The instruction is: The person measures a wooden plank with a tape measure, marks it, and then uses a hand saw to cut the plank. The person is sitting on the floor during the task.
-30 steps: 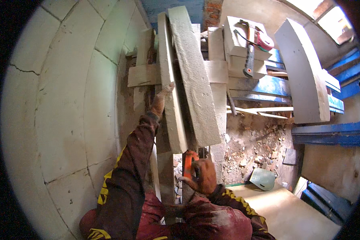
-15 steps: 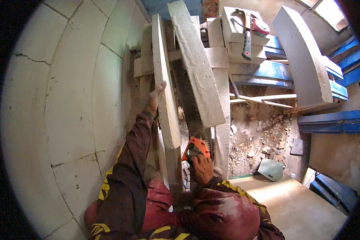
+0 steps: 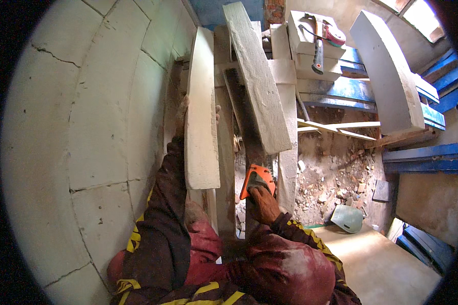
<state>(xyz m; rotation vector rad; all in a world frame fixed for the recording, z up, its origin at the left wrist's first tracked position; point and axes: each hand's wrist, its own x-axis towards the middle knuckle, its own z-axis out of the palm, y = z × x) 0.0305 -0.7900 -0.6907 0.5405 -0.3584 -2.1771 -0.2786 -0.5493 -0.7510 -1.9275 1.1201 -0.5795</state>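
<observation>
My left hand (image 3: pixel 181 118) is closed around a long pale block piece (image 3: pixel 202 114); its fingertips show past the piece's right edge. The piece stands lengthwise in front of me and hides most of the palm. A handsaw (image 3: pixel 260 181) with an orange handle is in my right hand (image 3: pixel 264 204), fingers wrapped round the grip. Its dark blade points away from me and passes partly beneath a second pale block slab (image 3: pixel 259 81). That slab lies slanted across the wooden planks, its near end just beyond the saw handle.
A hammer (image 3: pixel 318 48) and a red tape measure (image 3: pixel 335 35) lie on stacked white blocks (image 3: pixel 315 66). Another large block (image 3: pixel 387 71) leans at right beside blue boards (image 3: pixel 422 152). Rubble (image 3: pixel 331 178) covers the floor; a block wall (image 3: pixel 107 112) rises at left.
The left block piece has turned, showing a broader face, and my left fingers now wrap round it. My right hand and the saw have shifted slightly right and nearer. The view has shifted a little.
</observation>
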